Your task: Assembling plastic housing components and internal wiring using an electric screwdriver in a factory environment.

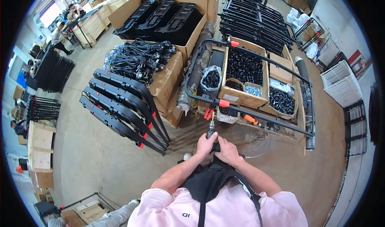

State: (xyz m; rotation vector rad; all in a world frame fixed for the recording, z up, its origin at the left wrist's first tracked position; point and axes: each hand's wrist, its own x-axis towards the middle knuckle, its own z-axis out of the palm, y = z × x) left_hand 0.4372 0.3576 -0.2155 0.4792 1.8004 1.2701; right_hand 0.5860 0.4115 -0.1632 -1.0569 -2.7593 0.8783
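Both my hands are closed round a power drill [211, 126] close in front of my body. My left hand [205, 144] wraps the drill's body behind the metal chuck, while my right hand [228, 150] is at its dark handle. The drill's bit points away from me, close to a red clip [208, 113]; whether they touch I cannot tell. Just beyond lies a black tubular frame [264, 118] with red pieces, resting across the parts boxes. An orange-handled tool [252, 120] lies right of the drill, under the frame's near bar.
Several black frames with housings [116, 106] stand at left. Bundled cables [140, 60] fill a carton behind them. A wooden box [240, 99] holds black knobs and screws. Black moulded parts [172, 18] and stacked frames [256, 22] stand farther back. People work at far left.
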